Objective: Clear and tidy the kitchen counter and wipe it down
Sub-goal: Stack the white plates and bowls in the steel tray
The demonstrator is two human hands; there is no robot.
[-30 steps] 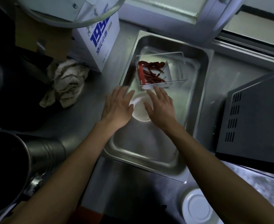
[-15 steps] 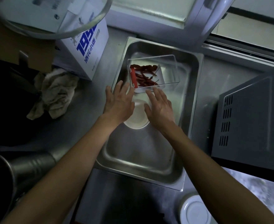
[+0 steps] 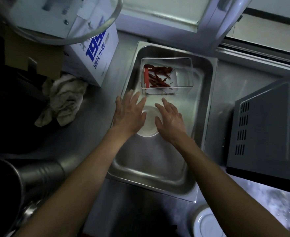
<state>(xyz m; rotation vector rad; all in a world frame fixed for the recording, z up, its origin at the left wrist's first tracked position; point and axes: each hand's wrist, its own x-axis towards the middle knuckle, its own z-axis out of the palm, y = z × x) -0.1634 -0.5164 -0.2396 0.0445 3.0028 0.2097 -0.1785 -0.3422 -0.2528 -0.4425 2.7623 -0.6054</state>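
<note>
Mid-frame, your left hand [image 3: 129, 115] & right hand [image 3: 170, 119] hover flat, fingers released, over the dish [image 3: 148, 124] in the tray [image 3: 207, 106]; grip both rims evenly, avoid chili box [image 3: 166, 75] above.

Steel counter [image 3: 96, 134]: tray [image 3: 158, 175], rag [image 3: 63, 98], box [image 3: 98, 53].

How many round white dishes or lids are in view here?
2. One small white dish lies in the steel tray, partly covered by both hands. One white round lid sits at the bottom edge, cropped. Others may be hidden.
</note>
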